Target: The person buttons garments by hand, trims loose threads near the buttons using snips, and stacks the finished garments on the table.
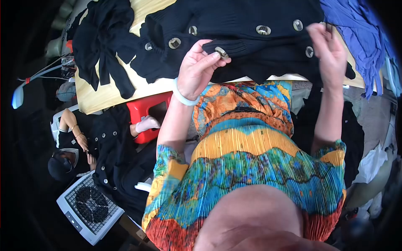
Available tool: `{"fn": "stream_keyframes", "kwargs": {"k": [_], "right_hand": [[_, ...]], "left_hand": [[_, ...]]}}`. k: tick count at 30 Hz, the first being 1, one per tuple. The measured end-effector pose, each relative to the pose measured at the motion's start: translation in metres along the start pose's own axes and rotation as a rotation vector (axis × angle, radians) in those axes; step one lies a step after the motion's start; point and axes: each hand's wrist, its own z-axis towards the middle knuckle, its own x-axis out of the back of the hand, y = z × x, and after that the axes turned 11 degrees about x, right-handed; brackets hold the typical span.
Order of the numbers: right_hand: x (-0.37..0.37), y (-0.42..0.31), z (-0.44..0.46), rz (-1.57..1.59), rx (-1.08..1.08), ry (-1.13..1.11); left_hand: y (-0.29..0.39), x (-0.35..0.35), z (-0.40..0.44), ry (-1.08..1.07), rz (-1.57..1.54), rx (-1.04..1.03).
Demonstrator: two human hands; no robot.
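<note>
My left hand (pixel 202 67), with a pale bangle on the wrist, pinches a large oval button (pixel 221 52) and the edge of a black knitted garment (pixel 230 25) between thumb and fingers. Raised over the garment's right part is my right hand (pixel 328 48), apart from the left one. Its fingers are drawn together and blurred; anything between them is too small to make out. Several similar buttons, such as one button (pixel 263 29) at the middle, show on the black knit. The garment lies spread on a pale wooden table (pixel 94 98).
Blue-violet fabric (pixel 356 33) hangs over the table's right end. At the lower left another person's hand (pixel 81 142) works on a black buttoned garment (pixel 115 154), beside a red stool (pixel 140 115). A white fan (pixel 90 207) stands nearby, and a lamp (pixel 17 97) at the far left.
</note>
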Motion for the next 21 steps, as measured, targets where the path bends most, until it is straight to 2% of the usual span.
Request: {"fn": "stream_keyframes", "kwargs": {"k": [3,6,7,9,11,13,16,19,21], "right_hand": [[0.039,0.011,-0.009,0.003,-0.065,0.117],[0.052,0.013,-0.018,0.035,-0.066,0.107],[0.041,0.004,-0.018,-0.004,-0.023,0.081],[0.018,-0.016,-0.016,-0.103,-0.093,-0.179],[-0.015,-0.011,-0.018,-0.011,0.04,-0.34],[-0.044,-0.006,-0.016,-0.083,0.187,-0.426],[-0.073,-0.005,-0.008,-0.094,0.216,-0.491],[-0.083,0.0,-0.006,-0.064,0.133,-0.495],[-0.083,0.006,-0.007,0.23,0.052,-0.384]], "left_hand": [[-0.002,0.003,0.001,-0.003,-0.014,0.01],[-0.002,0.001,0.001,0.019,-0.014,0.021],[-0.002,-0.001,0.001,0.031,-0.009,0.023],[-0.001,-0.005,-0.001,0.041,0.033,0.03],[-0.001,-0.006,-0.001,0.046,0.069,0.028],[-0.001,-0.009,-0.003,0.045,0.102,0.019],[-0.001,-0.016,-0.004,0.069,0.165,0.007],[0.0,-0.014,-0.005,0.071,0.207,-0.003],[0.002,-0.012,-0.005,0.081,0.212,0.002]]}}
